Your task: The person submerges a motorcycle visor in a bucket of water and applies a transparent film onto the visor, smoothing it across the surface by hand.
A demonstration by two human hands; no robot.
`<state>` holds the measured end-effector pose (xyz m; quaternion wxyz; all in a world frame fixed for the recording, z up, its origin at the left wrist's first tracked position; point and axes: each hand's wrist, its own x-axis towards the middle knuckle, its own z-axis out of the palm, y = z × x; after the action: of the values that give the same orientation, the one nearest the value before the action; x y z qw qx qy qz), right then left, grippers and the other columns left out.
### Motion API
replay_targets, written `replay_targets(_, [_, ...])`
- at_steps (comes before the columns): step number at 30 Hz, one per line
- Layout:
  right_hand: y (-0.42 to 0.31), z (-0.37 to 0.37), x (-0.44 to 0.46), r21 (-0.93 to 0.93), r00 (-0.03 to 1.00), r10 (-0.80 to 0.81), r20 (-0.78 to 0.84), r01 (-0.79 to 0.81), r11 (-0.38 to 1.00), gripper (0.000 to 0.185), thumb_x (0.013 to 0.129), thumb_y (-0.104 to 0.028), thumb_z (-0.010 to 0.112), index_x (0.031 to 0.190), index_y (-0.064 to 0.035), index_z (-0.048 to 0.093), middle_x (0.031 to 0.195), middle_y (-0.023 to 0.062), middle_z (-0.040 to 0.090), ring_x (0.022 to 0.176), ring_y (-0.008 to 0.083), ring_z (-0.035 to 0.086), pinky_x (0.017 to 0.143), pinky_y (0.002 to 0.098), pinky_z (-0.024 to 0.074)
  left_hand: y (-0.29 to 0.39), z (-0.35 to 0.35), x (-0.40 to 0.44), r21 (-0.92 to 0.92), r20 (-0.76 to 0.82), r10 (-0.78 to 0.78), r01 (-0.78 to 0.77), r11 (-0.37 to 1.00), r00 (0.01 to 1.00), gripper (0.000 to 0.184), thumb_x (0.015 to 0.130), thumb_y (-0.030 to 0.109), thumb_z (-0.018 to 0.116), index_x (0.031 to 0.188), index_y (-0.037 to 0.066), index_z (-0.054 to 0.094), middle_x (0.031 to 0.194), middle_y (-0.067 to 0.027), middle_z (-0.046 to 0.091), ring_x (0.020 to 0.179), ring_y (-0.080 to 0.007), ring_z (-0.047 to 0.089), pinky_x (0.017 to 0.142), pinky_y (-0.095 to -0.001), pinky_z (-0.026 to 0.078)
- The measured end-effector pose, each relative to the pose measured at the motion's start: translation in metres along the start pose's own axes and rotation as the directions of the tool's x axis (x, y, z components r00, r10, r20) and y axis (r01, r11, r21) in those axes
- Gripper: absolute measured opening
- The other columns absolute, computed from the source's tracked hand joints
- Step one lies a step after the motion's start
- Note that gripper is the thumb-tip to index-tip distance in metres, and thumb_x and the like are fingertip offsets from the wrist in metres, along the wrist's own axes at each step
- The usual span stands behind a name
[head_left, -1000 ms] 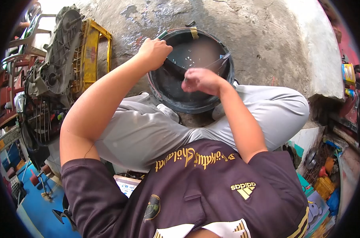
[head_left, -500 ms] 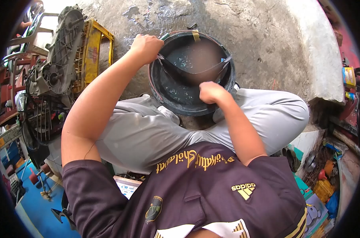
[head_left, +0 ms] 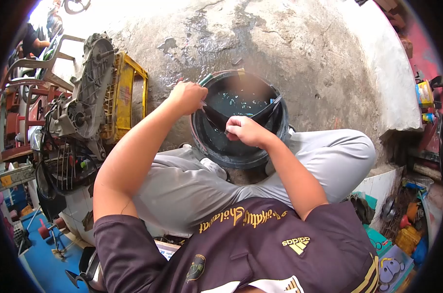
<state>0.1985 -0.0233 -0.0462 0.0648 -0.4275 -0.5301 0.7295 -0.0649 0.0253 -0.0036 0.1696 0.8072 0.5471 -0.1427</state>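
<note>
A dark round bucket (head_left: 242,162) of water stands between my folded legs. Across its opening sags a black, rubber-like strip (head_left: 266,115), perhaps an inner tube; its right end lies at the bucket's rim. My left hand (head_left: 187,97) is closed at the left rim, around the strip's left end. Over the water, my right hand (head_left: 247,132) is closed with its fingertips on the strip's middle. The fingers hide part of the strip there. Beside my left hand, a green sleeve (head_left: 206,79) sits along the rim.
To the left stand a metal engine casing (head_left: 92,80) and a yellow crate (head_left: 128,97). Plastic chairs (head_left: 48,66) are farther left. A raised concrete ledge (head_left: 397,93) borders the wet floor on the right. Assorted parts and packages (head_left: 402,229) lie at lower right.
My right hand has moved left along the strip, from near its right side to its middle. My left hand stays at the left rim. The whole view has shifted slightly.
</note>
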Motion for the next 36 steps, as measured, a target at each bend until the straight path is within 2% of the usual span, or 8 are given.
replay_targets(5, [-0.025,0.004,-0.017,-0.32,0.951,-0.28,-0.134,0.226,0.92,0.026,0.102,-0.024,0.06,0.109,-0.0001,0.067,0.092,0.0193,0.071,0.086,0.0294,0.069,0.083,0.0412,0.0524,-0.001,0.002,0.001,0.007,-0.015,0.014,-0.014,1.0,1.0,0.026,0.083,0.025,0.083,0.103,0.013,0.072,0.1,-0.0101,0.076,0.104,-0.0318,0.073,0.091,-0.0487,0.054])
replay_targets(13, [0.062,-0.014,0.013,-0.88,0.892,0.402,-0.209,-0.35,0.32,0.033,0.079,-0.003,0.06,0.103,-0.0005,0.081,0.12,0.0246,0.075,0.115,0.0374,0.073,0.098,0.0461,0.0586,0.006,-0.009,0.0,0.138,0.006,-0.086,0.085,0.987,0.996,0.028,0.085,0.029,0.082,0.108,0.015,0.073,0.1,-0.0076,0.076,0.105,-0.0289,0.073,0.092,-0.048,0.053])
replay_targets(16, [0.093,-0.014,0.03,-0.933,0.926,0.373,-0.062,-0.187,0.309,0.033,0.08,0.0,0.057,0.102,0.0029,0.081,0.123,0.0256,0.073,0.115,0.0372,0.074,0.093,0.0465,0.0603,0.002,-0.005,0.001,0.165,0.023,-0.111,0.106,0.981,0.994,0.028,0.086,0.029,0.082,0.108,0.015,0.073,0.098,-0.0089,0.076,0.102,-0.0295,0.074,0.089,-0.0486,0.053])
replay_targets(18, [0.098,-0.017,0.031,-0.909,0.949,0.315,-0.037,-0.163,0.384,0.027,0.087,-0.003,0.058,0.104,0.0039,0.079,0.116,0.0235,0.077,0.106,0.0339,0.077,0.088,0.0437,0.062,-0.001,-0.001,0.001,0.164,0.028,-0.1,0.094,0.982,0.995,0.027,0.086,0.029,0.081,0.107,0.015,0.073,0.096,-0.0095,0.076,0.101,-0.0297,0.074,0.088,-0.049,0.052])
replay_targets(20, [0.094,-0.021,0.031,-0.088,0.867,0.494,0.06,-0.489,0.868,0.023,0.097,-0.011,0.06,0.11,0.0011,0.075,0.104,0.0169,0.078,0.092,0.0283,0.077,0.083,0.0403,0.061,-0.003,0.001,0.001,0.132,0.02,-0.064,0.061,0.989,0.998,0.026,0.085,0.03,0.081,0.104,0.014,0.074,0.093,-0.0108,0.076,0.099,-0.0303,0.075,0.084,-0.0493,0.052])
replay_targets(24, [0.044,-0.023,0.017,0.242,0.911,0.251,0.328,-0.338,0.91,0.015,0.102,-0.017,0.064,0.106,-0.0029,0.07,0.098,0.0116,0.075,0.086,0.0195,0.072,0.083,0.0332,0.0576,-0.005,0.005,0.0,0.114,0.018,-0.079,0.076,0.991,0.997,0.025,0.084,0.03,0.081,0.102,0.014,0.075,0.093,-0.0116,0.077,0.098,-0.032,0.075,0.086,-0.0491,0.054])
replay_targets(30, [-0.023,0.001,-0.001,0.015,0.935,-0.329,-0.13,0.333,0.943,0.016,0.105,-0.015,0.06,0.103,0.0,0.067,0.102,0.0063,0.076,0.087,0.0198,0.069,0.084,0.0364,0.0548,-0.004,0.003,-0.001,0.058,0.006,-0.113,0.112,0.992,0.994,0.026,0.082,0.029,0.081,0.1,0.011,0.076,0.093,-0.0144,0.077,0.097,-0.0344,0.075,0.088,-0.0481,0.056])
replay_targets(36, [-0.011,-0.008,-0.013,-0.37,0.97,-0.149,-0.194,0.069,0.926,0.023,0.098,-0.021,0.062,0.103,0.0006,0.07,0.097,0.0239,0.075,0.089,0.0348,0.072,0.085,0.0417,0.0554,-0.003,0.006,0.001,0.05,0.033,-0.151,0.149,0.988,0.988,0.029,0.087,0.036,0.08,0.102,0.012,0.076,0.1,-0.0123,0.079,0.099,-0.0321,0.077,0.091,-0.0489,0.054])
